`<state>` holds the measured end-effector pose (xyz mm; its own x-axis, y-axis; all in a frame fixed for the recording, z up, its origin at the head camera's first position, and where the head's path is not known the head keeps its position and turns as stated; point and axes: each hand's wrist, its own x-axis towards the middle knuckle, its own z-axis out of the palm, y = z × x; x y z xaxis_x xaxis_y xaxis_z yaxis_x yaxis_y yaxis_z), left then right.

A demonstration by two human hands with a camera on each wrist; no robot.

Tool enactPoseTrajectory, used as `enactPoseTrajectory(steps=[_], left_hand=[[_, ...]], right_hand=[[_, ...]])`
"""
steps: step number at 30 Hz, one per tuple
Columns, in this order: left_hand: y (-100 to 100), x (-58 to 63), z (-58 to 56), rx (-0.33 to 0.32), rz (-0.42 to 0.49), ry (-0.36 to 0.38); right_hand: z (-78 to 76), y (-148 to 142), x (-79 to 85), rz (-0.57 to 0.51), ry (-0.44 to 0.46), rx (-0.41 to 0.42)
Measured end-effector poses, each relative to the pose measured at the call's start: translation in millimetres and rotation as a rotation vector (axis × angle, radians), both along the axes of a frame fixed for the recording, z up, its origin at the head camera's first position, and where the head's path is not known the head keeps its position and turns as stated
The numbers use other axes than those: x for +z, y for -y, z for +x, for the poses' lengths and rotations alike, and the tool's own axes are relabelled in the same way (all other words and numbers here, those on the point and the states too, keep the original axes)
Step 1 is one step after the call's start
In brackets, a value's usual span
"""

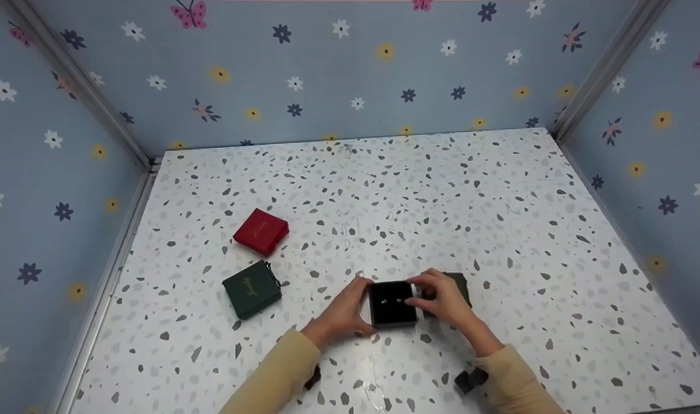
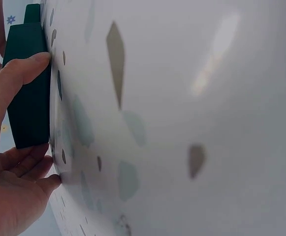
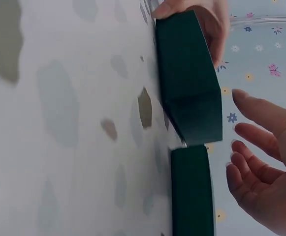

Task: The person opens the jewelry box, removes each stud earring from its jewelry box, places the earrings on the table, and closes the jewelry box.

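A small dark green jewelry box base (image 1: 393, 325) lies open on the table, its black insert (image 1: 391, 313) facing up. Two tiny shiny earrings (image 1: 384, 301) sit in the insert. My left hand (image 1: 344, 310) holds the base at its left side, with the thumb (image 2: 27, 69) against the near wall. Over the right edge hovers my right hand (image 1: 444, 299), thumb and index apart close to one earring. In the right wrist view its fingers (image 3: 253, 105) are loosely bent, with nothing seen between them. Partly under that hand is the green lid (image 1: 458, 283), joining the base's right side.
To the left stands a closed dark green box (image 1: 252, 290) with gold lettering. Behind it is a red box (image 1: 260, 231), also lettered. The speckled white table (image 1: 350, 201) is bounded by blue flowered panels (image 1: 326, 69) at the back and sides.
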<state>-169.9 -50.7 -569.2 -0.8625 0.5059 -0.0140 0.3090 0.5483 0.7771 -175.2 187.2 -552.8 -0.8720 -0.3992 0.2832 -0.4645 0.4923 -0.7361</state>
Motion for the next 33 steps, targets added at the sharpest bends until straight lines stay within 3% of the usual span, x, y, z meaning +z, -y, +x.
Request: enactPoseTrajectory(steps=[16,26,33], left_hand=[[-0.3,1.3,0.3,0.002,0.0,0.007],[0.5,0.6,-0.7,-0.028,0.021,-0.047],[0.6,2.1,-0.6,-0.024,0.022,-0.036]], right_hand=[[0.0,15.7,-10.8,0.017,0.056,-0.103],[0.4,20.9,-5.6,0.133,0.098,-0.135],[0.0,22.6,-5.5,0.168,0.091,-0.139]])
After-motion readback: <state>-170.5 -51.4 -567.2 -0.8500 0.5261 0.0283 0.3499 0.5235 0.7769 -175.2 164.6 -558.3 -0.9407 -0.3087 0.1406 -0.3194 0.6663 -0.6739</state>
